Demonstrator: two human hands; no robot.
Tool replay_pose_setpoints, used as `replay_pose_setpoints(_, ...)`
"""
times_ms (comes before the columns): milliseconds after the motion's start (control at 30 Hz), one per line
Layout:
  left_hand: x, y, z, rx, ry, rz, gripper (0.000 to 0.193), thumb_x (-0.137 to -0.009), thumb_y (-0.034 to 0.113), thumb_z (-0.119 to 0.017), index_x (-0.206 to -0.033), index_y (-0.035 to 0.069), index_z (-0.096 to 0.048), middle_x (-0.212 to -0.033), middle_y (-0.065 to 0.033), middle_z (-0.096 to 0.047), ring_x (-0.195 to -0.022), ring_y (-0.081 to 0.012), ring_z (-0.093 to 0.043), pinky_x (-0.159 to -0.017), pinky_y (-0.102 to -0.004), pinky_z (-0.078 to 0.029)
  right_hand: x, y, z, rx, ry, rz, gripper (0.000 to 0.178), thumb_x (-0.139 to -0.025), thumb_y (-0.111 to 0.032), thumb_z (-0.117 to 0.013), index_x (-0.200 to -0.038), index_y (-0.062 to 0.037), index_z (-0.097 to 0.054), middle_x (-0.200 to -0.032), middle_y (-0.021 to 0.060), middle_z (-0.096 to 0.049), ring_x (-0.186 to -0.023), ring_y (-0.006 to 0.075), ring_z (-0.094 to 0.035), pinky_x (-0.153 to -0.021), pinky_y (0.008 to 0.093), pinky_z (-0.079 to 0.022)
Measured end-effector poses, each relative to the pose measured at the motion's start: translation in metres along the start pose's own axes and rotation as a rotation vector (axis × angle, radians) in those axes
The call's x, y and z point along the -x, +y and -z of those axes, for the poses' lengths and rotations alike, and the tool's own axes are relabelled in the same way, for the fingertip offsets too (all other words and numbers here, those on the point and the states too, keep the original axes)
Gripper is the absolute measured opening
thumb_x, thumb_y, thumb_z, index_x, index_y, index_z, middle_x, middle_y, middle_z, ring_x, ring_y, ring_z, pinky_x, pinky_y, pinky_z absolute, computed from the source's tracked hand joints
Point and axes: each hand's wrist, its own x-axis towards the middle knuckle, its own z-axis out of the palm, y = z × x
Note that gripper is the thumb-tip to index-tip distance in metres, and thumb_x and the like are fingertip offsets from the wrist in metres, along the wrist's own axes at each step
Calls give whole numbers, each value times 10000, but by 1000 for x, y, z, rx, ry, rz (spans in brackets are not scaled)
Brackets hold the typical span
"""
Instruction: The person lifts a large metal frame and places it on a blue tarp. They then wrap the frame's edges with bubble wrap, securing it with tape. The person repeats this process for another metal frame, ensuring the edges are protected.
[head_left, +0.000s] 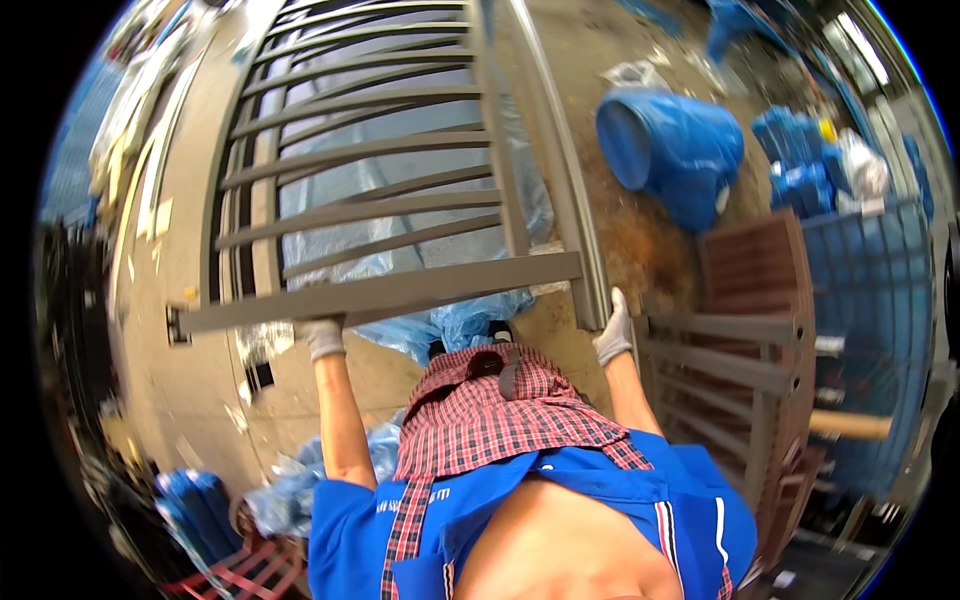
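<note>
A large grey-brown slatted metal frame [430, 284] stretches away in front of me, its near crossbar running across just ahead of my waist. My left hand [323, 338], in a light glove, grips the underside of this crossbar toward its left part; the bar hides the fingertips. At the right corner my gloved right hand [614, 332] is closed round the near end of a long side rail [572, 190], thumb up along its outer side. Pale blue plastic sheeting [440, 325] shows beneath and between the slats.
A blue plastic-wrapped drum [665, 145] lies on the right. More slatted brown frames [760, 270] stand beside my right arm, next to a blue rack [870, 300]. Crumpled plastic [285, 500] and a red slatted piece [265, 570] are at lower left. Scraps litter the concrete floor [190, 400].
</note>
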Motion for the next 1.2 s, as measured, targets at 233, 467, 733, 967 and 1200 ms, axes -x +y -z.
replay_pose_setpoints(233, 12, -11, -32, -60, 35, -115, 319, -717, 400, -687, -863, 117, -679, -864, -88, -694, -874, -286, -640, -830, -418, -484, 3, 10, -21, 73, 225, 113, 428, -871, -416, -651, -1068, -36, -662, -894, 93, -690, -701, 193, -670, -596, 331, -563)
replay_pose_setpoints(467, 3, -23, -86, -86, 7, -125, 270, -710, 339, -662, -766, 81, -605, -755, -123, -637, -732, -308, -616, -652, -411, -486, -28, 23, -20, 63, 237, 259, 265, -866, -301, -664, -762, -60, -632, -747, -18, -603, -679, 83, -536, -618, 286, -438)
replay_pose_setpoints(733, 13, -42, -83, -153, -129, -127, 280, -752, 290, -619, -878, 45, -571, -829, -162, -617, -849, -350, -575, -820, -464, -446, -28, 35, -42, 130, 234, 204, 303, -871, -316, -661, -955, -25, -640, -870, -4, -607, -805, 107, -540, -746, 289, -450)
replay_pose_setpoints(967, 11, -22, -69, -59, -187, -125, 291, -778, 279, -585, -926, 30, -561, -895, -185, -575, -871, -341, -549, -780, -466, -458, -37, 37, -31, 46, 299, 255, 259, -868, -307, -651, -818, -61, -591, -763, -48, -519, -709, 77, -444, -648, 288, -395)
replay_pose_setpoints(1200, 23, -24, -124, -17, -230, -83, 536, -836, 348, -566, -1186, -57, -539, -1165, -321, -573, -1077, -448, -570, -953, -537, -442, -61, 26, -18, 126, 323, 226, 292, -858, -338, -663, -827, -55, -596, -781, -2, -570, -731, 109, -490, -688, 296, -423)
